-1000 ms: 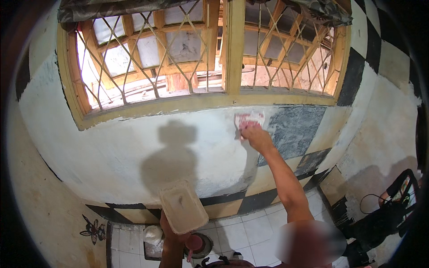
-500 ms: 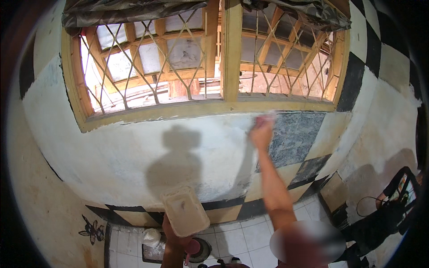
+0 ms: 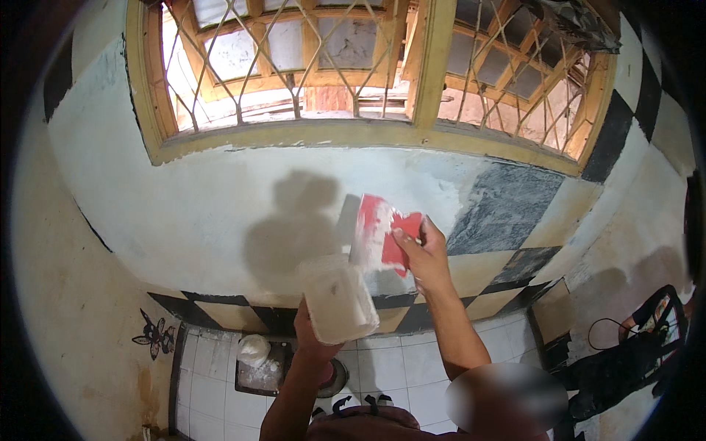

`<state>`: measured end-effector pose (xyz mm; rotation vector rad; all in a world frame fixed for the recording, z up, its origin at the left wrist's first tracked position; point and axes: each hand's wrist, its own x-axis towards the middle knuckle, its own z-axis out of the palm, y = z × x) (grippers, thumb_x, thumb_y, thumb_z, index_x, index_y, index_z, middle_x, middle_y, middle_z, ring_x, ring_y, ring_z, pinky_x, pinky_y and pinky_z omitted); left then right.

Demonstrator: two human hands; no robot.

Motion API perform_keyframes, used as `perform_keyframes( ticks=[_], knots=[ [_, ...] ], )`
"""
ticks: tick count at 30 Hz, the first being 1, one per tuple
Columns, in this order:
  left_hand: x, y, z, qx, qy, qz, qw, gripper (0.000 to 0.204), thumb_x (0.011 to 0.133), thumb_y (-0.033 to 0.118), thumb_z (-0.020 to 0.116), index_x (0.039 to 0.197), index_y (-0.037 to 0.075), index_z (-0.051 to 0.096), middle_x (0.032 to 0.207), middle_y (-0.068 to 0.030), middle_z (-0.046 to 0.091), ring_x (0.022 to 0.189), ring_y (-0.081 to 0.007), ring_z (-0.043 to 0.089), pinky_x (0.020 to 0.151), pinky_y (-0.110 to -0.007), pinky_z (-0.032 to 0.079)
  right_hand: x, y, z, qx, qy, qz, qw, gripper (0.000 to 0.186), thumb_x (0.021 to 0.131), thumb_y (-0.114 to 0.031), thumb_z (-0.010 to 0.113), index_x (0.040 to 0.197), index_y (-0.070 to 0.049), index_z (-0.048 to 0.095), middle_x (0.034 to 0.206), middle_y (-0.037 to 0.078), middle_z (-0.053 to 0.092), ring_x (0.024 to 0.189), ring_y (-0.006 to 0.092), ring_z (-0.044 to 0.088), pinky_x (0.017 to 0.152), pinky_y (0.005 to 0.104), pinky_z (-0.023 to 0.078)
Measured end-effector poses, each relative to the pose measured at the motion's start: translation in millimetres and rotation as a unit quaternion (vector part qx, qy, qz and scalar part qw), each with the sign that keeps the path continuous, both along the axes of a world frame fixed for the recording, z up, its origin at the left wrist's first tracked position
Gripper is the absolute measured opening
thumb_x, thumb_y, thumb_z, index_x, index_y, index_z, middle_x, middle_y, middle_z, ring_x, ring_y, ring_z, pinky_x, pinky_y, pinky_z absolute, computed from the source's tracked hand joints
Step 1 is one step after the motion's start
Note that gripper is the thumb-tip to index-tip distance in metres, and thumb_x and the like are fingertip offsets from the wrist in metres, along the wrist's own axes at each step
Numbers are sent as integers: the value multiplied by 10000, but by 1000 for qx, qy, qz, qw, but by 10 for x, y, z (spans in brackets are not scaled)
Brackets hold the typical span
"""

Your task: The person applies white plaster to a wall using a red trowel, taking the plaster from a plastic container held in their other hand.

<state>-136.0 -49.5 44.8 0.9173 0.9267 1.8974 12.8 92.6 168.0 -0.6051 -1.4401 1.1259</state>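
Right hand, just right of the frame's centre, is closed on a red scraper, its thumb laid along the near face. White paste smears the scraper, which is at the middle of the frame, its lower end by the upper right rim of a tub; whether they touch, I cannot tell. Below and left of centre, the left hand is clamped on the tub's lower left side, its fingers mostly hidden beneath. Pale residue coats the tub.

Behind both is a white wall, with a rough dark square right of centre. Across the top runs a yellow-framed window with a lattice grille. At lower left, a white bundle sits on a tray on the tiled floor. At lower right is another person in dark clothing.
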Motion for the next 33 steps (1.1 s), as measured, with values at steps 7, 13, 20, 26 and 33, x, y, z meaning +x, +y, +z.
perform_keyframes(
  ticks=[7,13,20,26,33],
  knots=[
    [129,180,271,16,-357,-220,908,483,1015,420,326,1342,96,471,1249,-69,575,1152,-261,567,985,-447,463,182,-261,-302,-93,-213,108,966,151,911,-143,586,891,3,615,750,21,613,684,82,530,623,288,458],
    [161,210,257,22,-367,-241,898,508,1015,453,302,1351,109,465,1269,-78,560,1191,-264,533,1032,-448,414,264,-221,-202,-56,-349,82,932,216,891,-187,610,879,29,615,731,80,630,691,132,560,644,325,472],
    [204,306,236,-20,-381,-244,892,472,997,423,364,1361,141,466,1293,-77,544,1194,-285,532,1005,-501,434,180,-161,-455,-105,-316,92,938,201,900,-171,601,895,29,622,758,70,645,696,132,569,644,319,478],
    [274,315,128,-75,-401,-252,878,501,987,453,372,1367,138,462,1307,-89,534,1189,-313,532,976,-529,446,-46,-146,-418,-86,-328,95,936,180,923,-133,579,922,37,639,751,39,622,713,94,540,648,287,469],
    [233,372,125,-73,-366,-288,882,566,964,522,363,1384,151,450,1367,-94,492,1220,-330,510,977,-586,420,81,-97,-254,-133,-364,101,916,203,915,-165,604,881,32,644,716,42,615,624,106,534,556,296,453]
  ],
)
